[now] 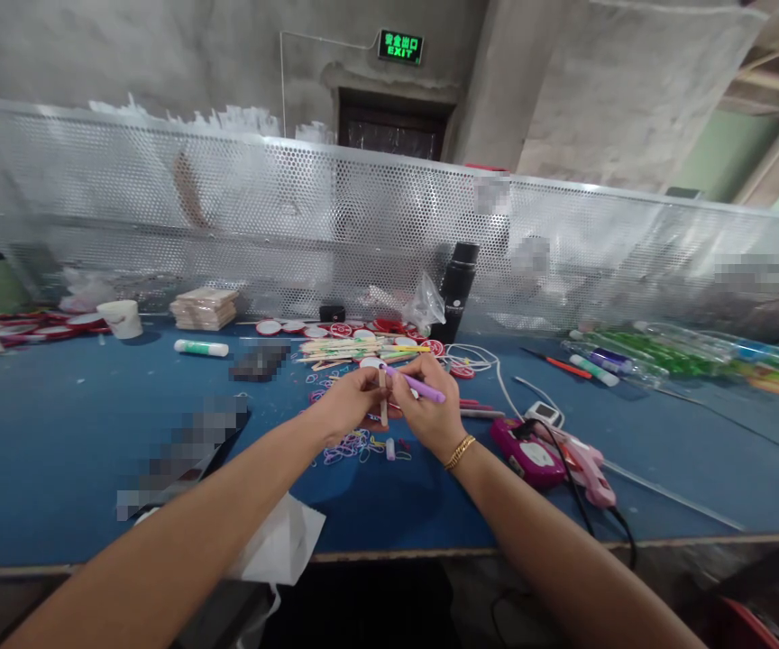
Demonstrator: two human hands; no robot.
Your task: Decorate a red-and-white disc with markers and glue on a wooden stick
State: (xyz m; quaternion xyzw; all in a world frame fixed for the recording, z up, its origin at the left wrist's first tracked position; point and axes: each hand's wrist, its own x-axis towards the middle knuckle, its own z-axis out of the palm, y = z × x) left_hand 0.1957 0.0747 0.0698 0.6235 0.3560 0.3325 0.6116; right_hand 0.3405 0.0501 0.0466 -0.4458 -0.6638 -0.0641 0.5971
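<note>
My left hand [345, 404] is closed on a flat wooden craft stick [383, 411], which stands roughly upright between the fingers. In my right hand [434, 410], fingers are wrapped round a purple pen [425, 388]. Its tip end points left and meets the upper part of the stick; whether it touches cannot be made out. A round white piece [371, 363] shows just behind the fingers. Below both hands lies a tangle of thin purple and white loops [349, 447], with a small pale cap-like piece [390, 448] beside it.
Behind the hands lie a pile of craft sticks [335, 350] and red-rimmed discs [293, 326]. A black bottle [458, 293] stands by the perforated metal screen [241, 216]. To the right are a pink glue gun [585, 464] with cords and a magenta box [526, 453]. A dark phone-like object [260, 361] lies left.
</note>
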